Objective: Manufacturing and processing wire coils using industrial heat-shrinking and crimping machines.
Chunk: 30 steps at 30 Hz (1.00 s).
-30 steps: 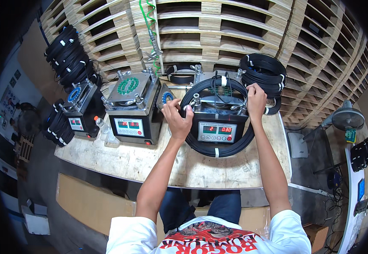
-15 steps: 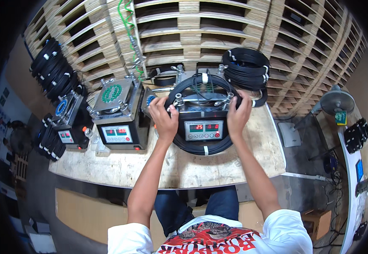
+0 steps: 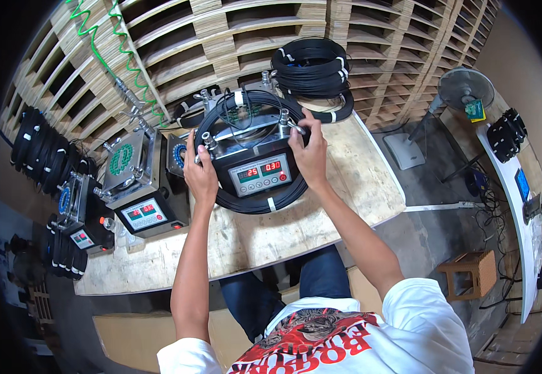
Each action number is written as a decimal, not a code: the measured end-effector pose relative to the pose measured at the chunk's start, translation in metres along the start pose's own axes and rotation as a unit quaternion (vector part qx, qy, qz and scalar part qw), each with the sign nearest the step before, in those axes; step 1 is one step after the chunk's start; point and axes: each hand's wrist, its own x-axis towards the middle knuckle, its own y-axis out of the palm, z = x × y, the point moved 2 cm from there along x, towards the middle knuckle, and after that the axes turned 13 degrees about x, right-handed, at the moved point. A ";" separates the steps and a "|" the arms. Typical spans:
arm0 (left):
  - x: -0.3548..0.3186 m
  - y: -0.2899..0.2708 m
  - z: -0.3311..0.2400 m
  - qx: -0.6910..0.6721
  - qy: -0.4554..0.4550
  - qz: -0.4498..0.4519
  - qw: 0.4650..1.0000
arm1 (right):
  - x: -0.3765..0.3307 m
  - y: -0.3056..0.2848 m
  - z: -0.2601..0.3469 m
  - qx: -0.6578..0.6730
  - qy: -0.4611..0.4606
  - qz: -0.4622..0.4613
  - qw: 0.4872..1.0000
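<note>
A large coil of black cable (image 3: 271, 204), tied with white bands, encircles a box-shaped machine (image 3: 226, 177). Its lower arc passes below the lit red display (image 3: 259, 175); the upper arc crosses the machine's metal top. My left hand (image 3: 201, 177) is closed around the coil's left side, thumb beside a metal post (image 3: 208, 142). On the opposite side, my right hand (image 3: 310, 156) has its fingers bent over the coil and its thumb near a metal post with a lever (image 3: 284, 121). The cable inside both hands is mostly hidden.
Two similar machines with beaded round tops, one green (image 3: 121, 159) and one blue (image 3: 65, 201), stand left. Stacked cable coils (image 3: 311, 68) sit at the back right. Wooden pallets (image 3: 215, 31) rise behind the table (image 3: 146, 268). A fan (image 3: 467, 90) stands right.
My view has turned, so the machine and coil appear further left and tilted. The display's right-hand red digits have changed. Both hands remain at the coil's sides.
</note>
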 end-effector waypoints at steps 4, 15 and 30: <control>0.002 -0.005 0.003 -0.003 0.017 -0.012 1.000 | 0.008 -0.005 0.010 0.066 0.097 -0.019 0.993; -0.002 -0.006 0.000 0.002 0.020 -0.003 1.000 | 0.029 -0.024 0.019 -0.025 0.043 0.126 0.991; -0.002 -0.013 0.000 -0.025 0.014 0.001 1.000 | 0.035 -0.022 0.021 0.065 0.269 0.134 0.951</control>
